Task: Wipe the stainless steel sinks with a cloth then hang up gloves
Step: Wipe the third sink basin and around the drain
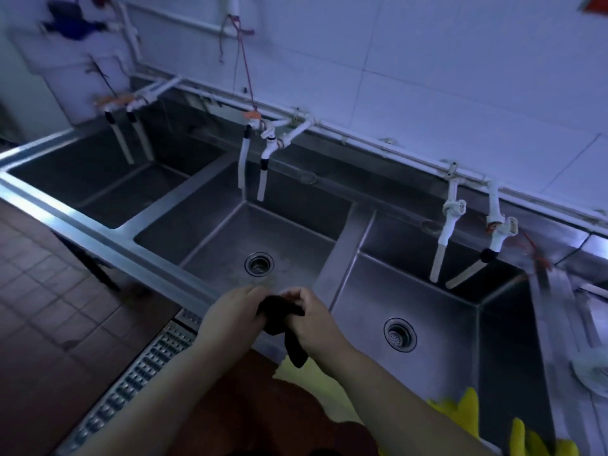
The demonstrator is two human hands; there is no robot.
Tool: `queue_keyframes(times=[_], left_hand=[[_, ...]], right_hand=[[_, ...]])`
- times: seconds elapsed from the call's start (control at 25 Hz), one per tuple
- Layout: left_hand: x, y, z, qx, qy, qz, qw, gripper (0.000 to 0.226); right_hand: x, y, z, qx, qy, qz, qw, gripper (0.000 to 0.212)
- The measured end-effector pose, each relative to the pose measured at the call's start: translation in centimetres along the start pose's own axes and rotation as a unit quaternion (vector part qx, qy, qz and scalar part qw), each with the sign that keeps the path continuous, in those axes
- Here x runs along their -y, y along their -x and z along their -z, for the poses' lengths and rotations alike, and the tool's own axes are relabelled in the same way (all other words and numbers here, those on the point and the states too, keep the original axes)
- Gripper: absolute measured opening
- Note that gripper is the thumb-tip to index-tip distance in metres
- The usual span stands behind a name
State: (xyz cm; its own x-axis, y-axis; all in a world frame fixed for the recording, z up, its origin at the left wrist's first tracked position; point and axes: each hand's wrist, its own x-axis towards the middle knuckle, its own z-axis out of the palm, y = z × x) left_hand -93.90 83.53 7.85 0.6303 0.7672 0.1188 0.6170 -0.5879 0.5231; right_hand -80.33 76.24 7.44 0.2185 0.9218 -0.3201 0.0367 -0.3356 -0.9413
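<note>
L grip (235, 312) + R grip (311, 319): both clutch dark cloth (279, 319) (mid hidden) | yellow gloves (467, 416) cut off btm-R

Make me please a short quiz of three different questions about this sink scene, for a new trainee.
1. True or false: both the left hand and the right hand grip the dark cloth.
2. How many basins does the stainless steel sink unit show? A) two B) three C) four
3. Fill in: the yellow gloves lie at the front edge of the ____ basin.

Key
1. True; the cloth is bunched between the hands over the front rim.
2. B, three; drain strainers are visible in the middle basin and the right basin.
3. Right.
</note>
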Motion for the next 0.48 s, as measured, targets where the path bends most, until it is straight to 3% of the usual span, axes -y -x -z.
queue_keyframes(times=[0.16, 0.28, 0.48], left_hand=[[7.2, 0.7, 4.2, -0.021, 0.028, 0.032, 0.999, 0.006], [11.4, 0.1, 6.1, -0.004, 0.038, 0.056, 0.998, 0.016], [14.9, -3.0, 7.0, 0.028, 0.074, 0.086, 0.993, 0.035]], right_hand=[[1.3, -2.4, -7.9, -0.030, 0.022, -0.004, 0.999, 0.015], [1.9, -4.1, -12.2, -0.059, 0.038, -0.003, 0.998, 0.012], [2.0, -6.7, -14.7, -0.084, 0.122, 0.028, 0.989, 0.045]])
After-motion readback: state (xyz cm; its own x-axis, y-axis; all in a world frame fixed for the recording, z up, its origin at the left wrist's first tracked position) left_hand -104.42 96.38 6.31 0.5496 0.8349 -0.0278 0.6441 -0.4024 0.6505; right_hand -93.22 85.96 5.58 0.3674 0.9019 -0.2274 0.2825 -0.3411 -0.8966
